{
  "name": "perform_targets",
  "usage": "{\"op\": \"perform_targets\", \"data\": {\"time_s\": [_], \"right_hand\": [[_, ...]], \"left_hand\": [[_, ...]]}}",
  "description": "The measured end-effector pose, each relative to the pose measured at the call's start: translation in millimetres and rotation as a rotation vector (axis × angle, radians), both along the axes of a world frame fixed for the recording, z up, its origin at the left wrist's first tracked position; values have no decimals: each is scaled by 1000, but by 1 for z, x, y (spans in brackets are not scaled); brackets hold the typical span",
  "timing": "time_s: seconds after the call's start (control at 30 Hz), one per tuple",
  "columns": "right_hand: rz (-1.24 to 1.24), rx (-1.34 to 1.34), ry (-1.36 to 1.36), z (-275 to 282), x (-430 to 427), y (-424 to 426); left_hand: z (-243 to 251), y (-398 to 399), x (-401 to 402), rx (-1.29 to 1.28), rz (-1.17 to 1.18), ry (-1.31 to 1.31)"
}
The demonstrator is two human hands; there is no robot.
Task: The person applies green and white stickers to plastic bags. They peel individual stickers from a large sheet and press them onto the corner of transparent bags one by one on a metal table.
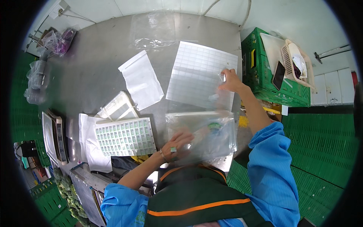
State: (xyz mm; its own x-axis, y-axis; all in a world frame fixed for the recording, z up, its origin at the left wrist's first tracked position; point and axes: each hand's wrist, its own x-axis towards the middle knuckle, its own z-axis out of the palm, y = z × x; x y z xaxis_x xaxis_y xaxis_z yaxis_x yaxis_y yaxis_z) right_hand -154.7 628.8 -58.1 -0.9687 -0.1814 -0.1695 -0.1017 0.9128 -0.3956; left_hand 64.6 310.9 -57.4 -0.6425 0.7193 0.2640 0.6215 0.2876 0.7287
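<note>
My right hand (230,81) is over the right part of a white label backing sheet (198,71), thumb and fingers curled on the edge of a clear plastic bag. That bag seems to lie over the sheet's lower half, though it is hard to make out. My left hand (178,144), blurred, is at the left side of a stack of clear plastic bags (204,133) near my apron. A small green-and-white sticker (173,149) is on the back of this hand. Left of it, a sheet of green-and-white labels (124,137) lies on white paper (99,163).
A crumpled white paper (143,81) and a bundle of wrapped sheets (119,107) lie on the metal table (85,68). A green crate (255,73) with a phone (278,75) and a basket (306,68) stands right. A scale (56,136) stands left; broccoli (68,195) is below.
</note>
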Motion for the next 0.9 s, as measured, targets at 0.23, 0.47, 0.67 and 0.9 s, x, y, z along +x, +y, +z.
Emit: {"op": "perform_targets", "data": {"time_s": [0.23, 0.47, 0.67, 0.9], "right_hand": [[-21, -419, -373, 65, 34, -17], [321, -189, 117, 78, 251, -14], [-94, -429, -56, 62, 286, -17], [-715, -157, -123, 24, 237, -12]], "left_hand": [[14, -10, 1, 41, 42, -224], [86, -37, -45, 576, 746, 99], [19, -1, -6, -183, 131, 24], [-10, 5, 32, -77, 43, 169]]}}
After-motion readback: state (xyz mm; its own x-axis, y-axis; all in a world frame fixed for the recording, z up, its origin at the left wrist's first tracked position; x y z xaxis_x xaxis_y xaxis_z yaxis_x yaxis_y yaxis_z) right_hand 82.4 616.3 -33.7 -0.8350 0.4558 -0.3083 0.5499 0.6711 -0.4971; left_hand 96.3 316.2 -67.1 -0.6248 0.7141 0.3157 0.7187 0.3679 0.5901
